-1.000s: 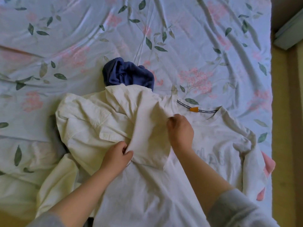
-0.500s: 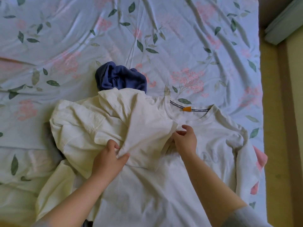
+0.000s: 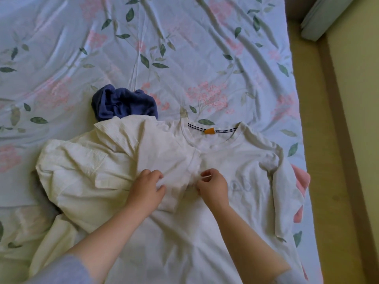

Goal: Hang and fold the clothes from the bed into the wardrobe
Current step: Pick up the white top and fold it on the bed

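Separating garments: left hand [image 3: 146,188] is gripping the cream shirt [image 3: 86,171]; beside those fingers, right hand [image 3: 213,186] is pinching the white T-shirt [image 3: 242,158]. Next, probably: lifting shirt clear.

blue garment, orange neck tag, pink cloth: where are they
blue garment [image 3: 125,104], head view, middle of the bunched fabric
orange neck tag [image 3: 209,131], head view, centre of the tag
pink cloth [image 3: 301,178], head view, upper exposed part

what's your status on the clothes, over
Left hand and right hand both pinching a flap of cream shirt. It lies crumpled over white t-shirt, nothing folded yet. Blue garment tucked under its far edge; pink garment under t-shirt's right side.
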`<control>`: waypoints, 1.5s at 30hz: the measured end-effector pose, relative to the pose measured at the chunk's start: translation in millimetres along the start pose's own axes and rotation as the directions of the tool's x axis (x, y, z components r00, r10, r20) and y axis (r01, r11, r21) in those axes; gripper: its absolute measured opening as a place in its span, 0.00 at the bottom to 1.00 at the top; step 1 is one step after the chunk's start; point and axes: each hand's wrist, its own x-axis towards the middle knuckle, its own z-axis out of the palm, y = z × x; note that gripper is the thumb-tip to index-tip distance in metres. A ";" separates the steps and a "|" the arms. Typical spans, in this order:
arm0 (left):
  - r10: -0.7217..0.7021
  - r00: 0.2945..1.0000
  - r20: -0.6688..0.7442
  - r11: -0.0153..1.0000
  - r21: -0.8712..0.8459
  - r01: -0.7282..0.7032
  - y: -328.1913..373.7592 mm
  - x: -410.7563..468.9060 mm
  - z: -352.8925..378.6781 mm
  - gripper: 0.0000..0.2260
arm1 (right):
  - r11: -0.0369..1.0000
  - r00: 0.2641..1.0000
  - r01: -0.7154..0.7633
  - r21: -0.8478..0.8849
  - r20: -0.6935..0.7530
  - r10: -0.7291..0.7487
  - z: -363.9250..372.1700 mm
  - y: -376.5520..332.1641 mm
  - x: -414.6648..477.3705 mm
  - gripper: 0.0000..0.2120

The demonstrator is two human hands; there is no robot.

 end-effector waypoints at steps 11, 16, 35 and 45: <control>0.277 0.941 0.197 0.960 -0.090 -0.264 134.5 43.0 54.4 0.05 | 0.986 0.860 0.035 -0.164 -0.498 -0.113 -164.2 69.5 24.8 0.09; 0.353 0.889 0.293 0.932 -0.030 -0.361 189.9 60.2 96.1 0.09 | 0.972 0.912 -0.075 -0.221 -0.409 -0.023 -199.6 100.7 40.6 0.24; 0.433 0.780 0.452 0.762 0.278 -0.585 315.0 138.3 164.0 0.28 | 0.961 0.820 0.040 -0.272 -0.540 -0.187 -288.3 126.4 85.0 0.14; 0.368 0.823 0.432 0.773 0.350 -0.529 317.7 154.9 165.9 0.24 | 0.867 0.916 -0.216 0.448 -0.215 0.339 -262.3 174.8 88.9 0.17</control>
